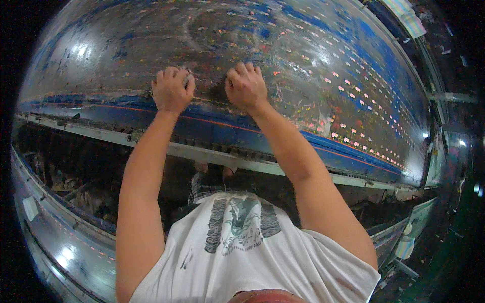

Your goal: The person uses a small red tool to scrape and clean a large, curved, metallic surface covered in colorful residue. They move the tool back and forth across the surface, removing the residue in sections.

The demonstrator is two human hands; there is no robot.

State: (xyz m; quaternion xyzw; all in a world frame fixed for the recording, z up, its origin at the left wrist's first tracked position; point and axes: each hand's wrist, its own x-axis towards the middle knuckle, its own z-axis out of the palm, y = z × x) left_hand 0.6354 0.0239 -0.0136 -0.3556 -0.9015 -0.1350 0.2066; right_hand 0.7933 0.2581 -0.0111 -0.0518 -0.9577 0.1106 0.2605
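Both arms reach forward over a long printing table (212,41) whose grey and blue surface is stained with paint. My left hand (173,89) is above the near part of the surface, fingers curled, with a small greyish thing by the thumb that I cannot make out. To its right, my right hand (246,84) is curled with the knuckles up; whether it grips anything is hidden. Rows of small pink and white printed marks (352,91) cover the right part of the surface. An orange line (223,124) runs along the near blue edge.
A pale metal rail (212,154) runs along the near side of the table, below my forearms. Behind me at the lower left lies another long table (75,257) with small marks. Metal frames and pale sheets (405,17) stand at the right.
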